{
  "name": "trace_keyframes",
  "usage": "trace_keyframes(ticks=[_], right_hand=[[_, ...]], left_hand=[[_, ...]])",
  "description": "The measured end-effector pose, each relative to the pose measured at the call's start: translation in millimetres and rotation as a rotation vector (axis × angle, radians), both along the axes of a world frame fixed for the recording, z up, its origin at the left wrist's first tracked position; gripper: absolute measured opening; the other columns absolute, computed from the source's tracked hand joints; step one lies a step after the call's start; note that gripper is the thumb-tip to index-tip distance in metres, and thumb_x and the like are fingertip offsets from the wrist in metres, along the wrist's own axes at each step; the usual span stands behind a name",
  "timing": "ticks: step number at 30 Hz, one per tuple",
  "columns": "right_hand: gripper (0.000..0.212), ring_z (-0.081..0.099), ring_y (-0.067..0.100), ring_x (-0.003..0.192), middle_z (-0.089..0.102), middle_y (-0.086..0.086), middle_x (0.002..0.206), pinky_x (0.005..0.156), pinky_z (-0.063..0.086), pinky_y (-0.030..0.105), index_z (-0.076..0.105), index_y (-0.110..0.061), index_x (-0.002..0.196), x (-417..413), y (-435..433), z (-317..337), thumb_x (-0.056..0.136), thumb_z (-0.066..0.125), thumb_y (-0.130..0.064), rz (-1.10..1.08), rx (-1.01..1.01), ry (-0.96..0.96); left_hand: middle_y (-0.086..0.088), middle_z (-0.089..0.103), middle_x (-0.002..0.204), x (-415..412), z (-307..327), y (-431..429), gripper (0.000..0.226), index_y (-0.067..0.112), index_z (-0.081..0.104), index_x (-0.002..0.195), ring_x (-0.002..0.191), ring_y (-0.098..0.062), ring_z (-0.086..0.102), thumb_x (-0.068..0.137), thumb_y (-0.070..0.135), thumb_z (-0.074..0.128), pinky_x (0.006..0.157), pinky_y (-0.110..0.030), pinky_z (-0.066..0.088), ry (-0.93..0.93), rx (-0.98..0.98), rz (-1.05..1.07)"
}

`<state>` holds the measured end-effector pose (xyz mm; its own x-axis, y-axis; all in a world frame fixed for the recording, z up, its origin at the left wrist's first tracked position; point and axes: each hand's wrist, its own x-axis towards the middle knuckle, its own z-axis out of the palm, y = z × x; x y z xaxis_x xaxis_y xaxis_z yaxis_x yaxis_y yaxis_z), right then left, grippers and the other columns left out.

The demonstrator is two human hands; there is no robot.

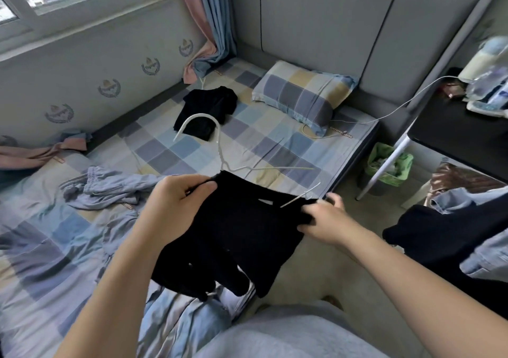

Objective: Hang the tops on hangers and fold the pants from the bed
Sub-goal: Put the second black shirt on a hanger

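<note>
Both hands are on the black top (242, 234): left hand (178, 203) curls tight round one shoulder, right hand (324, 220) pinches the other. White hanger (220, 148) sits half inside it, hook sticking up past the left hand. Blue pants (110, 187) lie crumpled left of the left hand, with another black top (209, 107) further out on the bed (170, 148).

The top (233, 234) is plain black, its wire hanger (219, 143) white — the crumpled garment (209, 110) by the pillow (299, 93) is black too. The pants (110, 184) are pale blue-grey. Bedsheet (275, 143) and pillow share checks of blue, lavender, cream and soft yellow. Curtains (211, 14) are pink and blue, the headboard (330, 22) grey, the waste bin (398, 168) green, the wallpaper (82, 63) pale with blue-grey crests
</note>
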<state>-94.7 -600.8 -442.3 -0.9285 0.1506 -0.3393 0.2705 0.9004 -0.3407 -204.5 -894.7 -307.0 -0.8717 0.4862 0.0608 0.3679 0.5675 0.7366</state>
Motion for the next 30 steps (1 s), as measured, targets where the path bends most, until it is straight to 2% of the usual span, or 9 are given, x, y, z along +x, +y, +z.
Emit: trace_keyframes(ticks=[2,5,7,10,13,18,22,26,30], right_hand=[[0.017,0.05,0.006,0.122,0.062,-0.018,0.098,0.12,-0.002,0.047,0.065,-0.034,0.107,4,14,1,0.096,0.055,-0.042,-0.014,0.005,0.084],[0.015,0.051,0.003,0.118,0.064,-0.017,0.102,0.119,-0.004,0.046,0.067,-0.03,0.103,10,26,6,0.1,0.052,-0.031,-0.018,0.001,0.189],[0.016,0.054,0.009,0.116,0.062,-0.016,0.1,0.12,0.004,0.045,0.066,-0.025,0.099,10,25,17,0.098,0.053,-0.015,-0.049,-0.057,0.285],[0.022,0.056,0.02,0.117,0.066,-0.005,0.11,0.114,0.028,0.046,0.067,-0.014,0.102,4,6,44,0.094,0.053,0.0,-0.044,-0.2,0.423],[0.015,0.059,0.014,0.109,0.068,-0.004,0.111,0.099,0.044,0.029,0.065,-0.013,0.1,-5,-34,77,0.097,0.05,-0.012,0.07,-0.446,0.446],[0.014,0.047,0.025,0.06,0.049,0.013,0.069,0.059,0.042,0.045,0.05,-0.016,0.086,-13,-62,104,0.1,0.05,-0.017,0.05,-0.682,0.422],[0.021,0.043,0.01,0.063,0.041,0.0,0.07,0.061,0.04,0.022,0.051,-0.024,0.102,-8,-35,109,0.088,0.063,-0.034,-0.011,-0.828,0.41],[0.033,0.047,0.008,0.062,0.049,0.006,0.063,0.069,0.041,0.019,0.072,-0.027,0.095,-12,-18,110,0.089,0.064,-0.058,-0.064,-0.778,0.385],[0.03,0.043,0.001,0.044,0.043,-0.017,0.045,0.05,0.034,0.008,0.071,-0.02,0.075,-18,-19,117,0.096,0.062,-0.038,-0.071,-0.691,0.428]], left_hand=[[0.024,0.071,0.085,-6,1,-11,0.028,0.056,0.072,0.086,0.079,0.003,0.066,0.096,0.031,0.064,0.07,-0.019,0.048,-0.02,-0.009,-0.038],[0.008,0.072,0.073,-11,-2,-23,0.026,0.058,0.072,0.087,0.058,-0.006,0.063,0.097,0.037,0.062,0.057,-0.019,0.047,-0.132,-0.068,-0.13],[-0.002,0.071,0.068,-12,-5,-23,0.018,0.048,0.074,0.089,0.056,-0.025,0.062,0.097,0.042,0.059,0.053,-0.032,0.046,-0.2,-0.151,-0.196],[0.003,0.071,0.068,-8,-10,-12,0.022,0.042,0.075,0.086,0.056,-0.021,0.063,0.099,0.039,0.058,0.052,-0.031,0.047,-0.204,-0.212,-0.237],[0.013,0.066,0.064,3,-15,13,0.024,0.037,0.074,0.085,0.05,-0.004,0.055,0.101,0.036,0.057,0.05,-0.017,0.041,-0.166,-0.228,-0.292],[0.029,0.071,0.088,2,-18,24,0.013,0.041,0.076,0.098,0.085,0.008,0.064,0.095,0.033,0.065,0.072,-0.006,0.045,-0.073,-0.134,-0.25],[0.037,0.067,0.092,-20,-15,-6,0.03,0.055,0.068,0.088,0.089,0.01,0.062,0.091,0.025,0.071,0.074,-0.009,0.044,0.001,-0.054,-0.145],[0.019,0.071,0.088,-31,-22,-23,0.04,0.051,0.071,0.092,0.086,-0.005,0.066,0.093,0.011,0.069,0.076,-0.024,0.051,0.023,0.054,-0.111],[0.026,0.07,0.094,-30,-29,-15,0.046,0.053,0.067,0.093,0.094,-0.001,0.064,0.094,0.008,0.066,0.085,-0.026,0.051,0.042,0.106,-0.101]])
